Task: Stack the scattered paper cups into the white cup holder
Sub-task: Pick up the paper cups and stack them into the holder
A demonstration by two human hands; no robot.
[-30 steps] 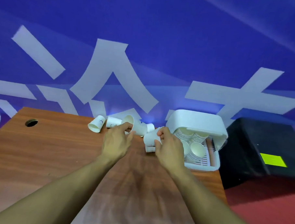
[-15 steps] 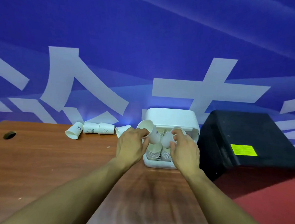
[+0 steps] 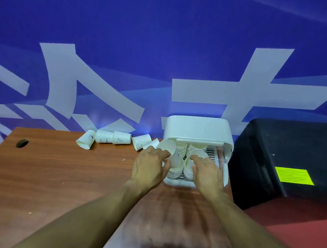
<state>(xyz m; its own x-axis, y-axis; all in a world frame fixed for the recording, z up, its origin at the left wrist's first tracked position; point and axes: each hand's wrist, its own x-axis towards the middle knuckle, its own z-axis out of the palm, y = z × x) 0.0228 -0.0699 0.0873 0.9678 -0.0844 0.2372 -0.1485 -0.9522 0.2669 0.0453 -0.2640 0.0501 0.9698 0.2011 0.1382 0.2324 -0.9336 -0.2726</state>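
Observation:
The white cup holder [image 3: 197, 128] stands at the table's far right edge, its front open onto stacks of paper cups. My left hand [image 3: 150, 167] grips a white paper cup [image 3: 170, 152], tilted with its mouth up, over the front left stack [image 3: 174, 173]. My right hand [image 3: 206, 170] holds another cup [image 3: 198, 155] down on the front right stack [image 3: 187, 171]. Several loose paper cups [image 3: 104, 136] lie on their sides in a row along the table's back edge, left of the holder.
The wooden table [image 3: 63, 175] has a round cable hole [image 3: 22, 143] at its far left. A black box [image 3: 284, 159] with a yellow label stands right of the holder. A blue wall with white shapes is behind.
Both hands carried their cups from the scattered pile rightward to the holder. The right cup has gone down onto its stack, and the left cup has dropped closer to its stack.

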